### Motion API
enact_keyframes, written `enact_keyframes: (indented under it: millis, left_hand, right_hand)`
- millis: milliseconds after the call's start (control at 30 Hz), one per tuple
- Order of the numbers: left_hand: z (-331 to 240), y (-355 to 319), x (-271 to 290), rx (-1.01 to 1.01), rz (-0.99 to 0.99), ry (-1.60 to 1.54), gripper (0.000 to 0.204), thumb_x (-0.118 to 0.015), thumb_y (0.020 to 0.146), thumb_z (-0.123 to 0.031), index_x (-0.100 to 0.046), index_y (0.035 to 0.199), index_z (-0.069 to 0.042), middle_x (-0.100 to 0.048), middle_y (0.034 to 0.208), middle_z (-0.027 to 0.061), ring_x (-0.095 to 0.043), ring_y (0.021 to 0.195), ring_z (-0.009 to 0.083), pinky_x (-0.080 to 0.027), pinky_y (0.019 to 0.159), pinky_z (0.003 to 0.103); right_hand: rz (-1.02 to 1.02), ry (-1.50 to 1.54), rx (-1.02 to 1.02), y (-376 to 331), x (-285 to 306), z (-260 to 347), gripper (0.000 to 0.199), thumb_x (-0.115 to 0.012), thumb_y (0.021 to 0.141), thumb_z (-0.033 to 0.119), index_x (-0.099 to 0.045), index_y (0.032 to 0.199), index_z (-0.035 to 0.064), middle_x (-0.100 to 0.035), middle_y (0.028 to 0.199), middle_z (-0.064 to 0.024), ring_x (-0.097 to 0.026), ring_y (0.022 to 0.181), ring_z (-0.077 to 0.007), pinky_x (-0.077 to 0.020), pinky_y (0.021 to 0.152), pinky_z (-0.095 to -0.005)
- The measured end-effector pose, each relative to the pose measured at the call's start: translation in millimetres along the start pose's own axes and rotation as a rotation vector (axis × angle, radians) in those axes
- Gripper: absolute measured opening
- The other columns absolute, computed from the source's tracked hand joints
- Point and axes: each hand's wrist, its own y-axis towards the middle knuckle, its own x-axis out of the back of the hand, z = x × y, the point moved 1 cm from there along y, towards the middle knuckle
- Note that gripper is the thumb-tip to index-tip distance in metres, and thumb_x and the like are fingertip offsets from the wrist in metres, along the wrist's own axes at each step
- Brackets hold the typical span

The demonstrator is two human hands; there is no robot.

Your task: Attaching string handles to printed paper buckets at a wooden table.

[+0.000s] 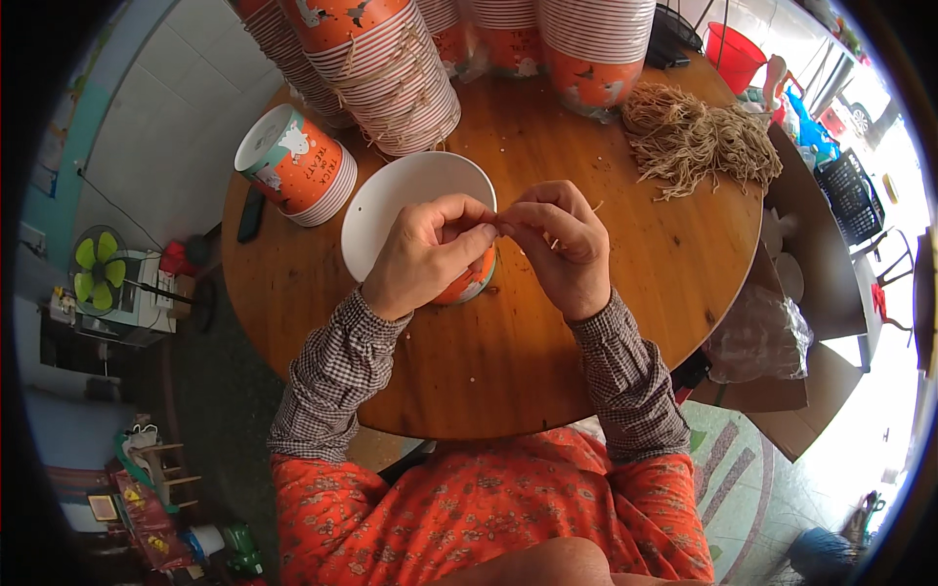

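Landmark: round wooden table. Near its centre stands one orange paper bucket, white inside, open mouth up. Left hand and right hand meet just above the bucket's near rim, fingertips pinched together on a thin tan string; both grips narrow. A loose heap of tan strings lies at the table's far right edge. Stacked buckets line the far edge; a short stack lies tipped at the far left.

Red bucket; green fan
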Motion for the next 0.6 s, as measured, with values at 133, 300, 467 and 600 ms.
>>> enact_keyframes:
  millis: [133,300,467,600]
  left_hand:
    - [4.8,0.8,3.3,0.017,0.023,0.015,0.013,-0.063,0.092,-0.009,-0.064,0.091,0.004,-0.064,0.079,0.0019,-0.058,0.064,0.0047,-0.047,0.058,0.019]
    - [9.4,0.2,6.9,0.040,-0.011,-0.093,0.015,-0.063,0.093,-0.012,-0.064,0.094,0.003,-0.065,0.081,0.0020,-0.058,0.066,0.0046,-0.048,0.060,0.019]
    - [7.8,0.4,4.4,0.050,-0.047,-0.144,0.015,-0.063,0.093,-0.012,-0.064,0.097,0.002,-0.065,0.081,0.0021,-0.058,0.067,0.0050,-0.048,0.062,0.018]
    - [9.1,-1.4,5.6,0.001,-0.071,-0.126,0.013,-0.062,0.093,-0.010,-0.062,0.095,0.002,-0.064,0.080,0.0022,-0.059,0.068,0.0054,-0.048,0.062,0.018]
  right_hand:
    - [0.017,0.083,-0.110,-1.4,-2.2,-0.1,0.012,-0.069,0.083,0.001,-0.067,0.095,0.0021,-0.062,0.090,-0.0061,-0.061,0.079,-0.0126,-0.0510,0.065,-0.0251]
    - [-0.046,0.585,-0.586,-4.9,-7.9,-4.8,0.014,-0.068,0.087,0.006,-0.065,0.099,-0.0006,-0.066,0.084,-0.0024,-0.059,0.072,-0.0068,-0.0494,0.063,-0.0222]
    - [0.006,0.361,-0.438,-11.9,-15.2,-9.9,0.014,-0.070,0.087,0.009,-0.066,0.097,-0.0004,-0.067,0.084,-0.0018,-0.058,0.070,-0.0044,-0.0484,0.061,-0.0213]
    - [-0.028,0.332,-0.477,-13.7,-18.0,-7.1,0.012,-0.069,0.086,0.008,-0.065,0.094,-0.0004,-0.067,0.082,-0.0032,-0.059,0.069,-0.0061,-0.0490,0.060,-0.0228]
